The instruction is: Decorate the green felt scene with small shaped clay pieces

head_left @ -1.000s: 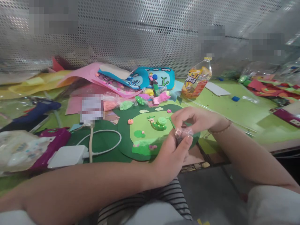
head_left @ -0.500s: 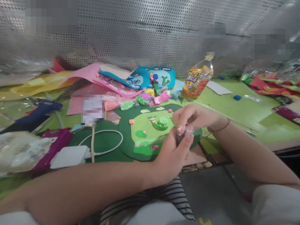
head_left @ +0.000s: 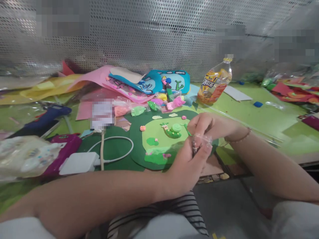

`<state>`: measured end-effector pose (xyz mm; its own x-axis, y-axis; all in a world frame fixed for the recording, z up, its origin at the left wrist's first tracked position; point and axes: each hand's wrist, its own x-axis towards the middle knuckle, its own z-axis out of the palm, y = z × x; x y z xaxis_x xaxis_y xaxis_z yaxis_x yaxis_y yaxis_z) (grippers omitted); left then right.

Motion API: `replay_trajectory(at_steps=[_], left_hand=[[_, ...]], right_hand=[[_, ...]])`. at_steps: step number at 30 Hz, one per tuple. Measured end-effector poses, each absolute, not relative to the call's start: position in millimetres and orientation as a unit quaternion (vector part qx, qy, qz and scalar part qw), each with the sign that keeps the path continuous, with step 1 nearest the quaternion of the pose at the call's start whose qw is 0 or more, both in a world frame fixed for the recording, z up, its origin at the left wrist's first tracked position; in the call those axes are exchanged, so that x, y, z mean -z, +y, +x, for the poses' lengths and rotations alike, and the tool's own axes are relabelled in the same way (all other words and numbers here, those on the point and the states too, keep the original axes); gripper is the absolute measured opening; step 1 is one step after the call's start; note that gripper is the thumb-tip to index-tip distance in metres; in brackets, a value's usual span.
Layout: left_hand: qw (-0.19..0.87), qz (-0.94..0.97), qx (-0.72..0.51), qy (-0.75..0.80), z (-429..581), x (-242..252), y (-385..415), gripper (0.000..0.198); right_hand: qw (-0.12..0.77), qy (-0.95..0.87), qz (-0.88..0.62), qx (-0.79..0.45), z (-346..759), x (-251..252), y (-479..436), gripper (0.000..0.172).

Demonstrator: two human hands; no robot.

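Over the green board point(head_left: 136, 146), the left hand point(head_left: 188, 167) pinches a clear packet point(head_left: 207, 140). The right hand point(head_left: 215, 125) is curled, its hold unclear.

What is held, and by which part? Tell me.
A small clear plastic bag, its lower part in the left hand; whether the right hand grips it cannot be told.

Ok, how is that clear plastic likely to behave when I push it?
The clear plastic is probably floppy, since it looks crumpled at the left hand. It is likely light, being see-through and apparently thin. Its glossy highlights suggest it may be slippery.
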<state>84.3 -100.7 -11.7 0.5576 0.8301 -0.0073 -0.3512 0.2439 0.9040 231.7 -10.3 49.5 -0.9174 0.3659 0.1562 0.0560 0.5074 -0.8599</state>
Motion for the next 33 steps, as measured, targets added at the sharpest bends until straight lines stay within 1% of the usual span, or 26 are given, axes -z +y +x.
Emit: replay_trajectory(at_steps=[3,7,10,13,15,19,25,27,28,31,33], left_hand=[[0.761,0.454,-0.416,0.202,84.7,10.7,-97.9,0.031],[0.778,0.424,-0.425,0.186,86.8,10.0,-96.4,0.031],[0.786,0.413,-0.419,0.19,87.6,10.8,-97.1,0.031],[0.79,0.417,-0.404,0.195,88.0,14.4,-98.6,0.033],[0.791,0.423,-0.398,0.192,88.3,17.3,-99.9,0.035],[0.779,0.44,-0.403,0.194,88.8,19.4,-101.7,0.034],[0.805,0.399,-0.397,0.187,88.6,12.9,-100.0,0.034],[0.806,0.389,-0.4,0.199,89.3,11.8,-99.2,0.034],[0.808,0.384,-0.395,0.209,89.8,11.9,-99.1,0.034],[0.81,0.387,-0.373,0.235,89.5,12.7,-99.8,0.035],[0.782,0.449,-0.358,0.241,85.5,10.6,-101.2,0.034]], right_hand=[[0.2,-0.824,-0.132,-0.513,233.0,-42.5,-4.7,0.018],[0.23,-0.82,-0.155,-0.501,234.1,-40.0,-2.3,0.018],[0.202,-0.834,-0.158,-0.489,234.5,-43.4,-4.6,0.019],[0.143,-0.852,-0.146,-0.482,234.6,-47.6,-7.7,0.027],[0.122,-0.858,-0.139,-0.479,234.1,-49.1,-9.2,0.03],[0.132,-0.847,-0.124,-0.499,231.6,-49.4,-10.0,0.031],[0.134,-0.842,-0.135,-0.504,231.7,-46.5,-8.5,0.026],[0.166,-0.822,-0.158,-0.521,232.6,-43.8,-7.6,0.025],[0.201,-0.801,-0.171,-0.537,232.9,-42.4,-6.7,0.024],[0.352,-0.705,-0.227,-0.572,233.3,-38.8,-1.8,0.02],[0.422,-0.649,-0.284,-0.566,233.4,-36.3,4.0,0.019]])
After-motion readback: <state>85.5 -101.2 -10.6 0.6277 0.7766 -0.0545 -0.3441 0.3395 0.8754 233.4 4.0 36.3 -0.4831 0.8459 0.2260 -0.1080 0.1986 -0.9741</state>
